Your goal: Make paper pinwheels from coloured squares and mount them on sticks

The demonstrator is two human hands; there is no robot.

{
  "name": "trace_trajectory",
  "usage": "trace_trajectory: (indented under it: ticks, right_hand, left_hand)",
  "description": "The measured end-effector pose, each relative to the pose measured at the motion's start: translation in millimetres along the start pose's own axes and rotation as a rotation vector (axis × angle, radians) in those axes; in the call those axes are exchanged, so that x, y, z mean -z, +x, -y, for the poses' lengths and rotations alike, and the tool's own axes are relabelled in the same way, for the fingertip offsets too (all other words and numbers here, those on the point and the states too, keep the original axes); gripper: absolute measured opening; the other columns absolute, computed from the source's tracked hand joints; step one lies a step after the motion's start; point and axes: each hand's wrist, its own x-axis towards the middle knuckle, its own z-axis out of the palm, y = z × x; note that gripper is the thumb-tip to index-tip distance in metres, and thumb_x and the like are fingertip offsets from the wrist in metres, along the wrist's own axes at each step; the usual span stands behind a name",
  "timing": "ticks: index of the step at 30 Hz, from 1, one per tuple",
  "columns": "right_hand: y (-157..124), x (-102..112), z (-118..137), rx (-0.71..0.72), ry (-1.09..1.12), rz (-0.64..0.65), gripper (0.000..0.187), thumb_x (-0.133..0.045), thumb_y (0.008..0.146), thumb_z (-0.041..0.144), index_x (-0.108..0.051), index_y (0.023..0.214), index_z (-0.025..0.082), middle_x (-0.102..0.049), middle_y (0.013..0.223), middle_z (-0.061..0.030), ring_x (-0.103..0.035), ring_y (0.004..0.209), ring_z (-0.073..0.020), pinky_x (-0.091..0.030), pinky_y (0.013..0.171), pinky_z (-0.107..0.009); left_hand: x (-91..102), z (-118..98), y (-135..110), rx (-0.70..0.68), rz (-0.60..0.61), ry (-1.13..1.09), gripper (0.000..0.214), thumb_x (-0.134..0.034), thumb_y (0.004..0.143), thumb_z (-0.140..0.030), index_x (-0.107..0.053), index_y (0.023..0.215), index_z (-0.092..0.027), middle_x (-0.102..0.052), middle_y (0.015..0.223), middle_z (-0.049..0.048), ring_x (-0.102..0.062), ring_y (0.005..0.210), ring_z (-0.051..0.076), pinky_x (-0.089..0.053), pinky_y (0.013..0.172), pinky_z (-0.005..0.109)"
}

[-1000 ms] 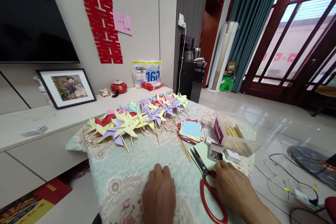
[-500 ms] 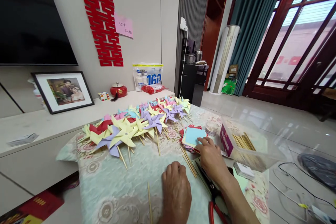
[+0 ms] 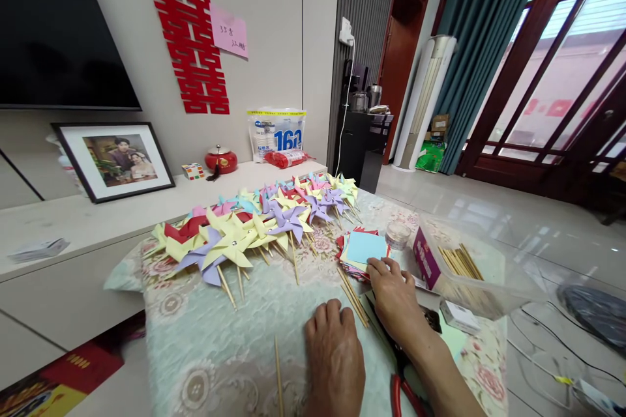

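Observation:
My right hand (image 3: 395, 293) reaches forward, its fingertips on the near edge of a stack of coloured paper squares (image 3: 362, 249) topped by a light blue sheet; the fingers are loosely spread. My left hand (image 3: 335, 355) lies palm down on the floral tablecloth (image 3: 235, 332), fingers together and flat, holding nothing. A few loose wooden sticks (image 3: 353, 296) lie between the two hands. Red-handled scissors (image 3: 403, 391) lie under my right forearm, mostly hidden.
A long row of paper pinwheels (image 3: 254, 228) on sticks covers the far side of the table. A clear box of sticks (image 3: 469, 267) stands at the right beside a small round jar (image 3: 398, 233). A single stick (image 3: 278, 374) lies near the front. Cables (image 3: 562, 352) trail on the floor.
My right hand left the scissors and moved forward to the paper stack, where it now rests. The left hand stayed on the cloth. The view shifted slightly.

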Motion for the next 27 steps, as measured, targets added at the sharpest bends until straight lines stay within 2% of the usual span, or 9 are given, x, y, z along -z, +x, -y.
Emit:
trace_trajectory:
  ticks: [5,9,14,16,20,27]
  right_hand:
    - [0,-2,0,-0.023,0.033,-0.078,0.058,-0.035,0.082,-0.007,-0.062,0.128,0.016,-0.055,0.147,-0.0107,-0.042,0.133,-0.0312,-0.035,0.1,-0.05]
    - [2,-3,-1,-0.037,0.067,-0.201,0.053,-0.038,0.084,-0.003,-0.063,0.126,0.016,-0.057,0.144,-0.0111,-0.046,0.129,-0.0296,-0.038,0.098,-0.044]
    - [1,-5,-4,-0.017,0.082,-0.337,0.052,-0.039,0.085,-0.001,-0.06,0.13,0.016,-0.056,0.144,-0.0109,-0.044,0.129,-0.0294,-0.037,0.097,-0.042]
    - [2,-7,-5,-0.012,0.074,-0.336,0.05,-0.039,0.085,-0.001,-0.062,0.127,0.017,-0.058,0.142,-0.0109,-0.045,0.127,-0.0292,-0.037,0.096,-0.042]
    - [2,-8,-4,-0.04,0.038,-0.252,0.044,-0.041,0.086,0.0,-0.067,0.116,0.018,-0.062,0.136,-0.0113,-0.049,0.123,-0.0293,-0.036,0.092,-0.041]
    - [-3,-8,-2,-0.125,-0.059,-0.256,0.041,-0.042,0.087,0.002,-0.067,0.118,0.014,-0.058,0.141,-0.0137,-0.043,0.129,-0.0339,-0.038,0.092,-0.046]
  left_hand:
    - [2.7,0,-3,0.005,-0.002,-0.002,0.023,-0.055,0.09,-0.013,-0.072,0.103,-0.021,-0.067,0.109,0.0092,-0.056,0.107,0.03,-0.039,0.089,0.045]
    - [2.7,5,-5,0.018,-0.034,-0.01,0.024,-0.056,0.088,-0.01,-0.071,0.103,-0.021,-0.066,0.107,0.0086,-0.056,0.107,0.029,-0.039,0.091,0.044]
    - [3.4,12,-7,0.05,-0.037,-0.068,0.03,-0.052,0.087,-0.005,-0.071,0.106,-0.019,-0.066,0.107,0.0084,-0.056,0.107,0.027,-0.039,0.092,0.041]
    - [3.8,13,-8,0.028,-0.038,-0.11,0.034,-0.049,0.087,-0.003,-0.07,0.109,-0.019,-0.066,0.108,0.0082,-0.056,0.106,0.026,-0.04,0.093,0.04]
    - [2.7,12,-9,-0.022,-0.069,-0.141,0.038,-0.047,0.086,0.0,-0.07,0.111,-0.019,-0.068,0.109,0.0074,-0.058,0.105,0.025,-0.042,0.094,0.038]
    - [0.3,9,-11,0.003,-0.037,-0.125,0.033,-0.051,0.086,-0.003,-0.071,0.106,-0.021,-0.068,0.109,0.0072,-0.058,0.108,0.027,-0.043,0.091,0.04]
